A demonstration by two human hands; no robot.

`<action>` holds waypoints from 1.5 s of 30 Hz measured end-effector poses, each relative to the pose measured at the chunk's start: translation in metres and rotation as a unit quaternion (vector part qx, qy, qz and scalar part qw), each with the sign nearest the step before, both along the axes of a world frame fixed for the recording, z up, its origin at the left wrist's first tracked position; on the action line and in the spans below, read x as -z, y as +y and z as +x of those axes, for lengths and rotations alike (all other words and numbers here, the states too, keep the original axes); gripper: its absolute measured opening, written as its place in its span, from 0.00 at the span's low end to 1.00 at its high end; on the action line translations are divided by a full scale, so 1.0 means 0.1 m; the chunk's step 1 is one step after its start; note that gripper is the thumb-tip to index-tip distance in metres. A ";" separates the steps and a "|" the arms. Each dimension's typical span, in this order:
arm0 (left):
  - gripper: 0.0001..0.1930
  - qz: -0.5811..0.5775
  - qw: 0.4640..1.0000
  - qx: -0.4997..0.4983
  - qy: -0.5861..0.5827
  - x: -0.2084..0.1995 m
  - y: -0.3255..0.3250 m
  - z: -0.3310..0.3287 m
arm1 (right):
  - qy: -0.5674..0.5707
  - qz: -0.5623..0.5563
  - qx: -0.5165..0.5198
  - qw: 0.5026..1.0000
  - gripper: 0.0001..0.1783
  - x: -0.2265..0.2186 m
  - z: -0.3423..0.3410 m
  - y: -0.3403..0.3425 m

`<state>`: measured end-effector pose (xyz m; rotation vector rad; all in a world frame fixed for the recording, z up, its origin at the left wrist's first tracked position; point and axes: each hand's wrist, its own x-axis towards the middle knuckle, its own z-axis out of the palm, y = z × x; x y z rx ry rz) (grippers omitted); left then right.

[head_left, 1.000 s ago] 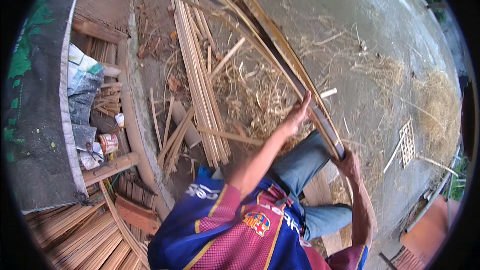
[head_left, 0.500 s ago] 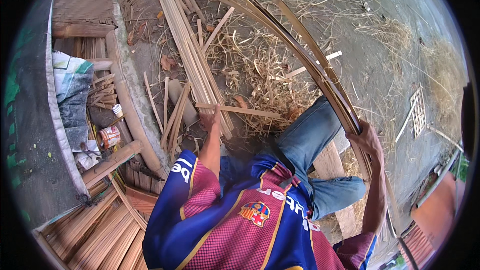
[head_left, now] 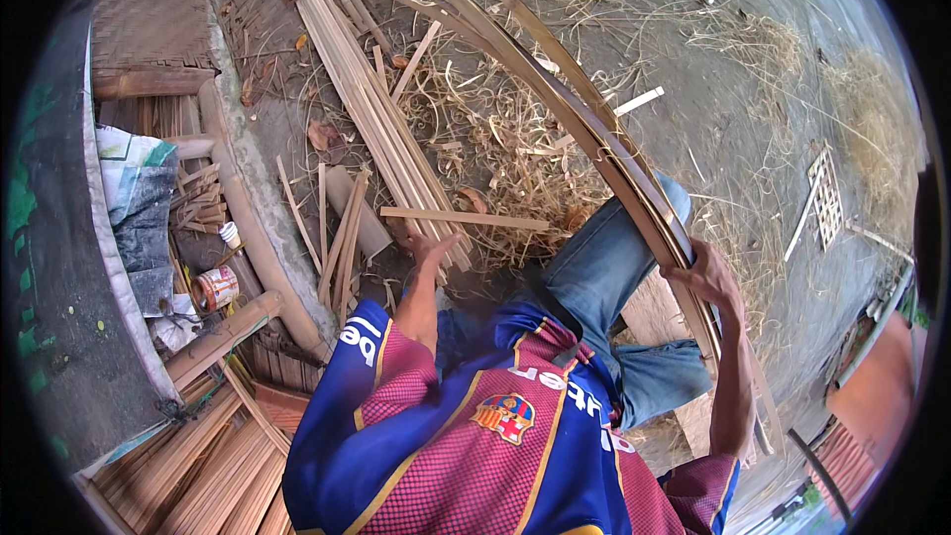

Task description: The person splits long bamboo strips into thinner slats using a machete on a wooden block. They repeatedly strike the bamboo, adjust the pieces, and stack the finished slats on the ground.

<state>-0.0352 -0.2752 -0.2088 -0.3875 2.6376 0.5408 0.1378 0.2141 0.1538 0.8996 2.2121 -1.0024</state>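
Observation:
A bundle of long, bent bamboo strips [head_left: 594,139] arcs from the far middle down past my right knee. My right hand [head_left: 699,275] is closed around it near its lower part. My left hand [head_left: 432,250] has its fingers apart at the near end of a pile of straight, pale bamboo strips [head_left: 362,89]. Just beyond these fingers, a short flat strip [head_left: 466,218] lies crosswise over the pile. Whether the left fingertips touch the pile, I cannot tell.
Curled shavings [head_left: 535,178] cover the ground ahead. A thick bamboo piece [head_left: 359,213] and loose strips lie left of the pile. Further left, a bamboo frame [head_left: 253,228] borders a labelled tub [head_left: 215,289] and a cloth sack [head_left: 139,178]. A woven lattice piece [head_left: 826,200] lies at right.
My left hand has moved slightly right and nearer, off the short strip's end, and its fingers have spread. The bent bundle and my right hand have shifted left.

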 end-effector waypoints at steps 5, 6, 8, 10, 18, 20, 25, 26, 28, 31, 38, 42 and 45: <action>0.77 0.022 0.975 -0.184 -0.123 -0.45 0.61 -0.21 | -0.005 0.015 0.007 1.000 0.33 0.18 0.14 0.05; 0.75 0.021 0.970 -0.206 -0.127 -0.52 0.66 -0.23 | -0.003 0.013 0.009 1.000 0.33 0.16 0.12 0.03; 0.68 -0.067 0.972 -0.200 -0.103 -0.43 0.68 -0.23 | -0.005 0.009 0.012 1.000 0.32 0.16 0.13 0.03; 0.64 -0.080 0.982 -0.153 -0.074 -0.65 0.89 -0.26 | -0.014 0.010 0.030 0.999 0.32 0.17 0.19 0.09; 0.28 0.467 0.843 -0.196 -0.181 -1.03 0.17 -0.27 | 0.038 -0.024 0.021 0.999 0.28 0.37 0.31 0.17; 0.18 0.460 0.821 -0.211 -0.264 -1.49 0.03 -0.39 | 0.058 -0.038 0.018 0.997 0.28 0.27 0.23 0.10; 0.14 0.500 0.784 -0.262 -0.258 -2.29 0.13 -0.41 | 0.069 0.066 -0.002 0.995 0.26 -0.10 0.18 -0.15; 0.14 0.539 0.756 -0.265 -0.259 -2.36 0.32 -0.41 | 0.068 0.072 -0.011 0.995 0.26 -0.18 0.22 -0.14; 0.16 0.579 0.722 -0.292 -0.243 -2.52 0.96 -0.39 | 0.088 0.081 -0.009 0.993 0.25 -0.34 0.27 -0.10; 0.17 0.562 0.732 -0.326 -0.205 -3.01 2.17 -0.15 | 0.109 0.098 0.032 0.989 0.24 -0.73 0.29 0.02; 0.19 0.700 0.651 -0.243 -0.163 -3.46 3.26 0.26 | 0.207 0.156 0.070 0.963 0.25 -2.01 -0.43 0.09; 0.24 0.589 0.730 -0.318 -0.140 -3.15 2.95 0.16 | 0.254 0.221 0.058 0.940 0.23 -2.04 -0.66 0.07; 0.23 0.533 0.796 -0.286 -0.011 -2.46 2.00 -0.15 | 0.253 0.162 0.060 0.952 0.23 -1.84 -0.61 0.09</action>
